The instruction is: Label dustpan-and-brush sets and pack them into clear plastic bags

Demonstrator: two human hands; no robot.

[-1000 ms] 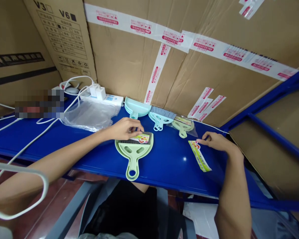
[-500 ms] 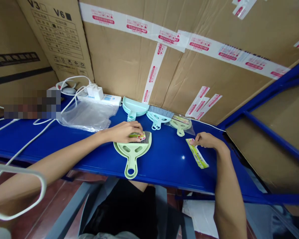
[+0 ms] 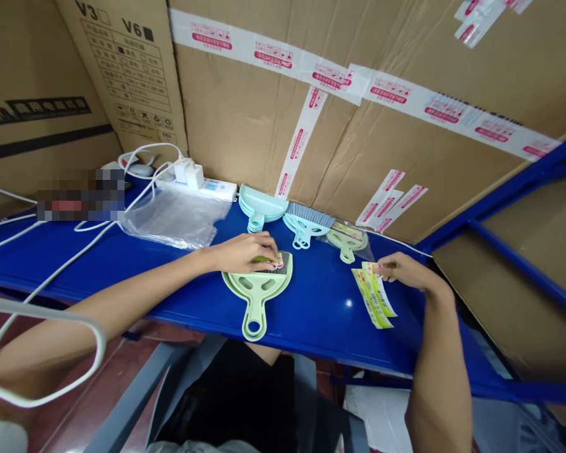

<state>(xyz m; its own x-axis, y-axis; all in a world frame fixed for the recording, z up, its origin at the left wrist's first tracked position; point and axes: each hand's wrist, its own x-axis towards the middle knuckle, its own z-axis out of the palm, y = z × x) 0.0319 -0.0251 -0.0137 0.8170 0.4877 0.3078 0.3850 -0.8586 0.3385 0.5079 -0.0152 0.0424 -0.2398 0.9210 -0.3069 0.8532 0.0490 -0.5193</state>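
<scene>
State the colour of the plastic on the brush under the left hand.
Pale green plastic on that brush; it shows in the head view.

Blue table (image 3: 321, 302): green dustpan set (image 3: 254, 301), blue dustpans (image 3: 263, 204) (a stack), blue brushes (image 3: 306, 221), clear bags (image 3: 174, 217).

On the desk (image 3: 321, 314), a brush (image 3: 255, 287) is lying in the front dustpan (image 3: 285, 284); behind, stacked dustpans (image 3: 263, 206), brushes (image 3: 310, 217) and a bagged set (image 3: 347, 241) are running left to right.
</scene>
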